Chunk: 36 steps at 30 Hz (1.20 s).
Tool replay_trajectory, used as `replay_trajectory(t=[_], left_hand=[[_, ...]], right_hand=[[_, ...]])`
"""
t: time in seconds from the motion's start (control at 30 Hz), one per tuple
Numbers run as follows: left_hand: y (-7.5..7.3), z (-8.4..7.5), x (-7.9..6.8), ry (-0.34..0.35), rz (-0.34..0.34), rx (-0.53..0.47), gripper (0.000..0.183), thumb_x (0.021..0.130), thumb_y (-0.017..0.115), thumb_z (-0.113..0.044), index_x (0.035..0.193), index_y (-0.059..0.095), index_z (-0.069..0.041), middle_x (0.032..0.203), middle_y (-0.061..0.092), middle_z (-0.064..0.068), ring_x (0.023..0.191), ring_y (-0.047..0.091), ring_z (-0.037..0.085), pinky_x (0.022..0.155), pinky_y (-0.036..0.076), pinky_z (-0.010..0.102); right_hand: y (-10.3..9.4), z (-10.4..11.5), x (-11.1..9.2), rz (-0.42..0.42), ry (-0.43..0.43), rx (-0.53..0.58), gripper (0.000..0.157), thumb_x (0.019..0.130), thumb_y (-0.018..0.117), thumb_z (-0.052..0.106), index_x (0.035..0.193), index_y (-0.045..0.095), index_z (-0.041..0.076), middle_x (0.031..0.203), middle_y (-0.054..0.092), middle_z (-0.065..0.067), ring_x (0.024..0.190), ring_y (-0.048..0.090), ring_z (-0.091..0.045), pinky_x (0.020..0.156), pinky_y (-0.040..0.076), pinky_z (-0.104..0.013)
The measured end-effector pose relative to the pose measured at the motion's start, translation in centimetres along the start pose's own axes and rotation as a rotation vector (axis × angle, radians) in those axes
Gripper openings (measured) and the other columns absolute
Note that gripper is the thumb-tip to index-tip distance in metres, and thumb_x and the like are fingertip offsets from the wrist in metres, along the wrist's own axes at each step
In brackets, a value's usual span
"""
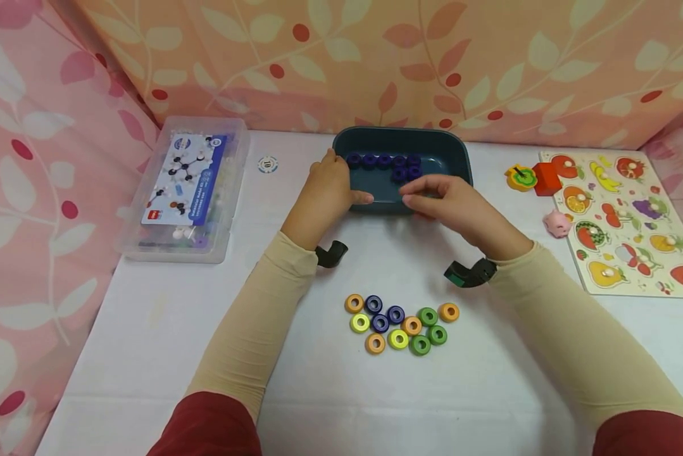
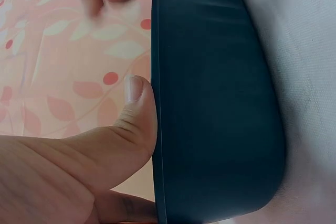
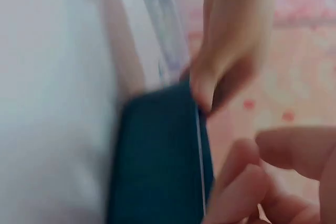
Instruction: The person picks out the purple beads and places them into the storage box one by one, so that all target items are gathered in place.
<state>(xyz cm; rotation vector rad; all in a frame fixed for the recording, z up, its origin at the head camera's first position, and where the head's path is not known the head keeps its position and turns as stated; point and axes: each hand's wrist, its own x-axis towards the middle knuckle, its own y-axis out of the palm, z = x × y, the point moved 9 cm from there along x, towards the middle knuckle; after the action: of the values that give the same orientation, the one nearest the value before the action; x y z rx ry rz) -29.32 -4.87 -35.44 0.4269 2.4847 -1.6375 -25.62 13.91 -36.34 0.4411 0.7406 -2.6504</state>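
A dark teal tray (image 1: 375, 206) stands at the back of the table with several purple rings (image 1: 384, 159) inside, most in a row along its far wall. My left hand (image 1: 328, 187) grips the tray's left end; in the left wrist view its thumb (image 2: 139, 114) lies against the rim. Over the tray's front right part hovers my right hand (image 1: 452, 206), its fingers loosely bent and no object visible between them. The right wrist view, blurred, shows the right fingers (image 3: 247, 182) close to the tray wall (image 3: 157, 156).
Nearer to me lie several loose rings (image 1: 398, 339) in orange, yellow, green and dark blue. A clear plastic box (image 1: 227, 215) is on the left, beside a round token (image 1: 267, 164). Right of the tray are a fruit puzzle board (image 1: 632, 221), red block (image 1: 547, 179), pepper-shaped piece (image 1: 520, 178) and pink figure (image 1: 556, 223).
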Motion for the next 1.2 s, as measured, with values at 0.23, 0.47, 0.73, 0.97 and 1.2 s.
replay_trajectory(t=[0.23, 0.47, 0.73, 0.97, 1.2], left_hand=[[-0.1, -0.2, 0.0, -0.001, 0.003, 0.043, 0.101, 0.084, 0.073, -0.057, 0.152, 0.034, 0.006, 0.166, 0.016, 0.022, 0.145, 0.032, 0.042, 0.119, 0.032, 0.043], [-0.1, -0.2, -0.1, 0.000, 0.019, 0.023, 0.100, 0.085, 0.072, -0.056, 0.153, 0.033, 0.006, 0.166, 0.014, 0.022, 0.146, 0.031, 0.042, 0.120, 0.031, 0.043], [0.0, -0.1, 0.0, -0.001, 0.029, 0.001, 0.100, 0.086, 0.074, -0.053, 0.154, 0.030, 0.006, 0.167, 0.012, 0.022, 0.147, 0.029, 0.043, 0.120, 0.030, 0.043], [0.0, -0.1, 0.1, -0.008, 0.022, 0.012, 0.100, 0.086, 0.073, -0.053, 0.154, 0.030, 0.007, 0.166, 0.013, 0.022, 0.148, 0.029, 0.042, 0.121, 0.030, 0.043], [0.1, 0.0, 0.3, -0.022, 0.031, 0.020, 0.101, 0.086, 0.073, -0.054, 0.154, 0.028, 0.006, 0.167, 0.011, 0.021, 0.148, 0.028, 0.041, 0.120, 0.031, 0.042]], right_hand=[[5.2, -1.9, -4.4, 0.195, -0.130, -0.263, 0.026, 0.087, 0.079, 0.032, 0.109, 0.076, 0.019, 0.096, 0.073, 0.003, 0.079, 0.060, -0.021, 0.070, 0.049, -0.029], [8.8, -3.5, -6.7, 0.297, -0.187, -0.354, 0.024, 0.079, 0.086, 0.032, 0.100, 0.076, 0.029, 0.094, 0.069, 0.010, 0.073, 0.056, -0.014, 0.066, 0.046, -0.026], [8.9, -4.1, -6.4, 0.288, -0.222, -0.405, 0.016, 0.087, 0.079, 0.028, 0.103, 0.076, 0.030, 0.102, 0.068, 0.012, 0.080, 0.055, -0.011, 0.072, 0.045, -0.026], [6.1, -5.0, -4.5, 0.190, -0.120, -0.375, 0.019, 0.093, 0.072, 0.026, 0.112, 0.076, 0.026, 0.106, 0.071, 0.004, 0.083, 0.059, -0.013, 0.075, 0.046, -0.031], [3.6, -5.9, -3.1, 0.158, -0.001, -0.248, 0.023, 0.095, 0.070, 0.023, 0.116, 0.074, 0.015, 0.088, 0.077, -0.002, 0.081, 0.070, -0.012, 0.077, 0.052, -0.027]])
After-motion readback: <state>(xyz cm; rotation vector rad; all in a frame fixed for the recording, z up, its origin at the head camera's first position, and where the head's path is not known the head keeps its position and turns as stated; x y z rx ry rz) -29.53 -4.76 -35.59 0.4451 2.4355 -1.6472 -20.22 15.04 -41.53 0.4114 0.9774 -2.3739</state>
